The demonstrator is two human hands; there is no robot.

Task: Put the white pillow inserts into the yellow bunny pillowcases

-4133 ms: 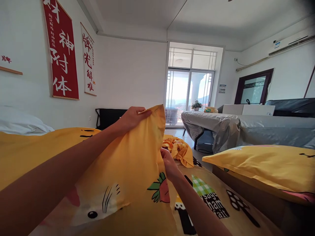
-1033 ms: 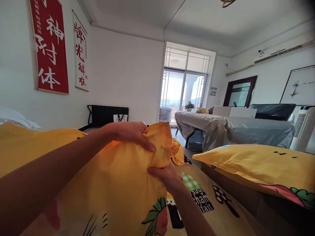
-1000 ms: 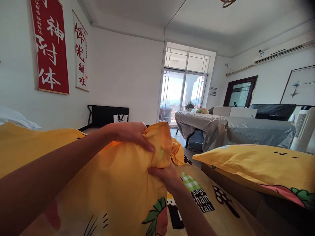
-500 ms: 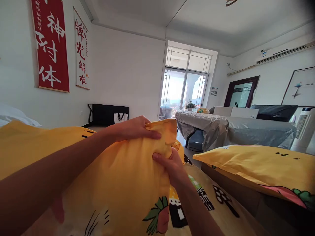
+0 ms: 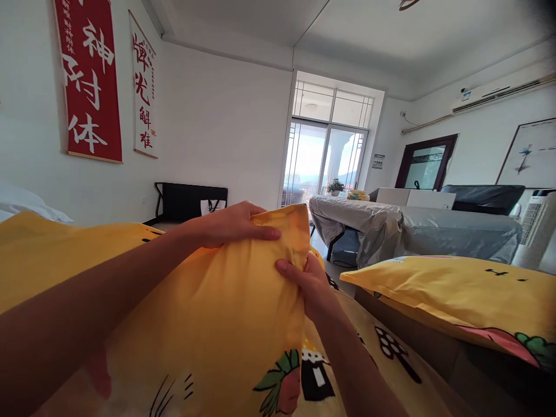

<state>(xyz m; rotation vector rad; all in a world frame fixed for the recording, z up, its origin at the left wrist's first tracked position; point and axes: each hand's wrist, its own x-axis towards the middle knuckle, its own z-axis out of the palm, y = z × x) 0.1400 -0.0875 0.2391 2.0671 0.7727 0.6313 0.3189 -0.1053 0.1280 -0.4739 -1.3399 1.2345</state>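
Both hands grip the upper end of a yellow pillowcase [image 5: 226, 301] printed with a strawberry-like fruit and whisker lines. My left hand [image 5: 237, 225] is closed on its top edge, thumb in front and fingers behind. Lower down, at the right-hand edge, my right hand [image 5: 310, 281] pinches the cloth with the thumb on the near side; its other fingers are mostly hidden. The fabric hangs toward me in soft folds between and below the hands. Whether a pillow is inside, I cannot tell.
A plump yellow pillow [image 5: 460, 295] lies at the right. More yellow cloth [image 5: 65, 243] spreads at the left, and a beige patterned cover [image 5: 391, 370] lies beneath. Beyond stands a table under grey plastic [image 5: 377, 223]. A black folded item [image 5: 186, 200] rests by the wall.
My right hand has shifted slightly up and to the right along the pillowcase edge. The pillowcase's top corner has moved a little up and left with my left hand.
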